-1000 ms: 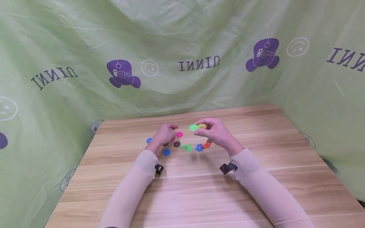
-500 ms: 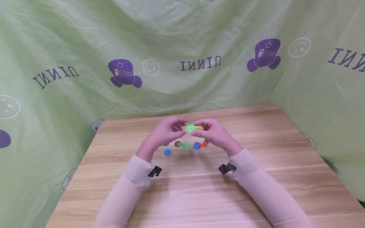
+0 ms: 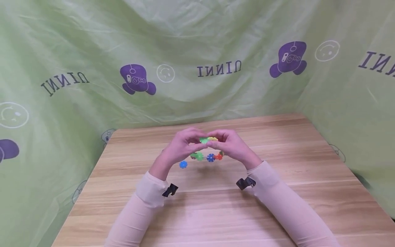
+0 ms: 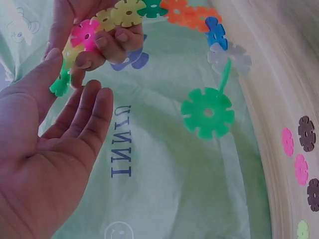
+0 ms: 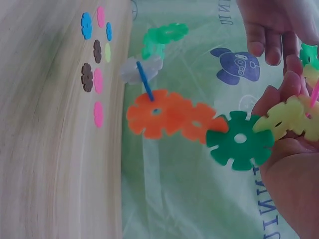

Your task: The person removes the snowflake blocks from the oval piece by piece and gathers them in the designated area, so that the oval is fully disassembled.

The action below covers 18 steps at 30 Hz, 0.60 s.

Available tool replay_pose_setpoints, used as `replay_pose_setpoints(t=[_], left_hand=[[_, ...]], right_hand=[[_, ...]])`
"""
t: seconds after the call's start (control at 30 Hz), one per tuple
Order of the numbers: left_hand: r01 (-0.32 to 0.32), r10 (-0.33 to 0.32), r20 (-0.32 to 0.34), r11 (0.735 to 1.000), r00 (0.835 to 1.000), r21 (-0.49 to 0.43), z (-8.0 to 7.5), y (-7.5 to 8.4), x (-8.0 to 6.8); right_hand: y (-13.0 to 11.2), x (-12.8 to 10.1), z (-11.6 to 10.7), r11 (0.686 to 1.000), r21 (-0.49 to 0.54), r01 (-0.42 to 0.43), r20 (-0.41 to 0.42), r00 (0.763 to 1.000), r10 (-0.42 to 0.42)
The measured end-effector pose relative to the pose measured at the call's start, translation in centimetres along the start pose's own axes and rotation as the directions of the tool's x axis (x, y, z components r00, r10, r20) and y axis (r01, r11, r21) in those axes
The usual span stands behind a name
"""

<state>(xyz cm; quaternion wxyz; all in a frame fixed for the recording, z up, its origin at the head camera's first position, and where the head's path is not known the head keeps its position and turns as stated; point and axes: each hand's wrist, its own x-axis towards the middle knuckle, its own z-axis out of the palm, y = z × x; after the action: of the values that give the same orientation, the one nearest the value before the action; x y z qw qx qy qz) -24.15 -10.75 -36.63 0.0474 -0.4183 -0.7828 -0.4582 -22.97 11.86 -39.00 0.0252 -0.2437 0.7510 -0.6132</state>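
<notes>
Right hand (image 3: 231, 144) pinched one end of a snowflake-disc chain (image 5: 199, 119) above the table (image 3: 216, 206) | left hand (image 4: 45, 149) open-fingered beside that pinch, holding nothing | several discs joined; loose discs (image 5: 94, 74) lay unjoined below the grip.

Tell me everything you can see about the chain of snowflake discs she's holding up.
The chain is a string of flat, notched discs that look like plastic, slotted edge to edge in a curve. From the free end the discs are light green, translucent white, blue, orange, dark green, yellow, then pink. The right hand pinches the yellow and pink end, with a green disc below it; the rest hangs free above the table. The left hand is open beside it, and contact cannot be told.
</notes>
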Motion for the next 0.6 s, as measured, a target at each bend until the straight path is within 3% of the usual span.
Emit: replay_pose_setpoints(t=[0.2, 0.4, 0.6], left_hand=[[-0.034, 0.030, -0.105, 0.999, 0.994, -0.036, -0.25, -0.18, -0.08], [-0.006, -0.011, -0.206, 0.997, 0.979, -0.081, -0.57, -0.29, -0.58], [0.078, -0.108, -0.191, 0.984, 0.976, -0.159, -0.37, -0.23, -0.87]], right_hand=[[-0.18, 0.04, 0.06, 0.998, 0.062, 0.008, 0.009, 1.000, -0.008], [-0.25, 0.06, 0.25, 0.996, 0.089, 0.023, 0.000, 1.000, -0.023], [-0.24, 0.15, 0.46, 0.995, 0.080, 0.060, -0.033, 0.998, -0.058]])
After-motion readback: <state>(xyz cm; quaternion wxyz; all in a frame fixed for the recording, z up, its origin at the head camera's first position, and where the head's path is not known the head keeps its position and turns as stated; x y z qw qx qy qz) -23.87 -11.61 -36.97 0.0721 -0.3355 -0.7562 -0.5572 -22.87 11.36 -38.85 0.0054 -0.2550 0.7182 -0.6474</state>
